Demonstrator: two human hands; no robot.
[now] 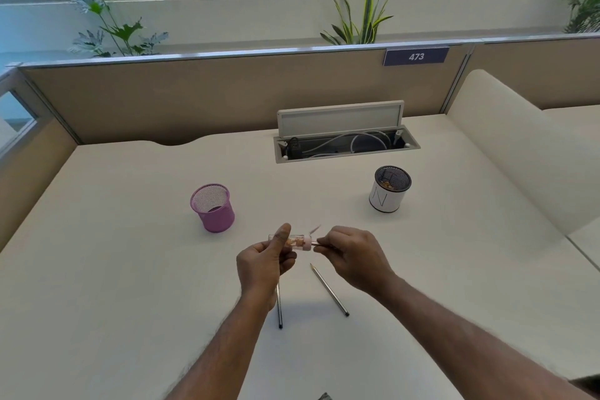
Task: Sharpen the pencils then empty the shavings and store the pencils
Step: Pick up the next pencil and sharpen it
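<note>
Between the two hands, the sharpener point(297, 242) lies crosswise, left hand point(264, 265) pinching its clear barrel, right hand point(352, 256) pinching a pencil point(321, 246) pushed into its pink end.

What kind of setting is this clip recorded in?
Most likely an office cubicle workstation: a white desk fenced by tan partition panels, a numbered placard reading 473 on the divider, and an open cable hatch set into the desktop.
</note>
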